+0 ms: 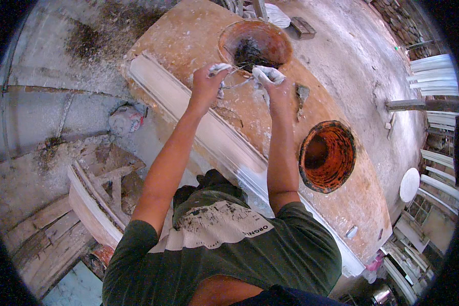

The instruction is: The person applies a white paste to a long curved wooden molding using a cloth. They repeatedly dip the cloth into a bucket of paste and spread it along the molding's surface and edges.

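My left hand (211,81) and my right hand (271,80) are raised in front of me over the worktable, fingers whitened with a plaster-like coating. Both are closed in a pinch on thin whitish fibre strands (235,81) stretched loosely between them. Just beyond them stands a wide orange-brown bowl (283,42), its inside holding a dark tangle of fibres (250,50). A long pale moulding (209,122) runs along the near edge of the table, passing under my forearms; part of it is hidden by my body and right arm.
The brown tabletop (359,209) is speckled white. An orange bucket with a dark-crusted rim (327,156) sits right of my right forearm, and a grey scrap (301,98) lies near my right hand. A wooden frame (99,199) and a whitish bag (126,119) are at left.
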Motion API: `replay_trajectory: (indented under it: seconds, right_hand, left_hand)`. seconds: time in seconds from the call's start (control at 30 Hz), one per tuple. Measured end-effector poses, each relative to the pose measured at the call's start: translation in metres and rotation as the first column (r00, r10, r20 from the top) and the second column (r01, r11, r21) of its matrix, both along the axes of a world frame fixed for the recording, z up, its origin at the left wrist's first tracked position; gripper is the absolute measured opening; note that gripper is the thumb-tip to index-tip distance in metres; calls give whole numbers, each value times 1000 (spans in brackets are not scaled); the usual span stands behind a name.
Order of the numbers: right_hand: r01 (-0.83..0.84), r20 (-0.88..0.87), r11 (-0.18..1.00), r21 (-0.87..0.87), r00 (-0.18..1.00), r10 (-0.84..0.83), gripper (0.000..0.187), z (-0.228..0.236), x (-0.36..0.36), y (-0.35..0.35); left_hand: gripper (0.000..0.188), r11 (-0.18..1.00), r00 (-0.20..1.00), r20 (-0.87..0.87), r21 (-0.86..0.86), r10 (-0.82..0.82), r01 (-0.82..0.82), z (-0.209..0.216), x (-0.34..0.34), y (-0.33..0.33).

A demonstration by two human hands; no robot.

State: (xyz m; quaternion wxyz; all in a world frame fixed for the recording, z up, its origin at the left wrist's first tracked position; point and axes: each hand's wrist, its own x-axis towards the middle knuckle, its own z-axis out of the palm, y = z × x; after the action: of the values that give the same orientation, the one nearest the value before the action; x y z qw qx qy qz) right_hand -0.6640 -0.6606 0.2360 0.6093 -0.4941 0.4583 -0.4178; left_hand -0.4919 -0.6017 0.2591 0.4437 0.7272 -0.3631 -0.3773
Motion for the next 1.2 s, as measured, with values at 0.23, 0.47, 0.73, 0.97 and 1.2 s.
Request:
replay_trajectory:
  seconds: [0.23,0.47,0.73,0.97,1.2]
  right_hand:
    - [298,89,954,-27,952,-294,19,-17,-17,-3]
    - [451,339,893,-10,841,-421,15,-21,-22,9]
    - [350,-77,887,-301,918,-389,22,-45,-21,21]
    - [299,-360,904,-305,843,-400,26,-45,-13,-5]
    - [22,-463,951,-308,870,-170,23,-12,-19,1]
  left_hand:
    - [20,950,964,229,-306,137,-62,-22,15,-38]
    - [22,952,997,-67,-304,-47,25,-43,-9,-95]
    - [21,971,944,-328,-236,-41,-40,-53,-54,-83]
    - [21,926,973,37,-317,227,-204,-81,10,-153]
    - [36,905,774,558,-90,-300,416,-99,27,-180]
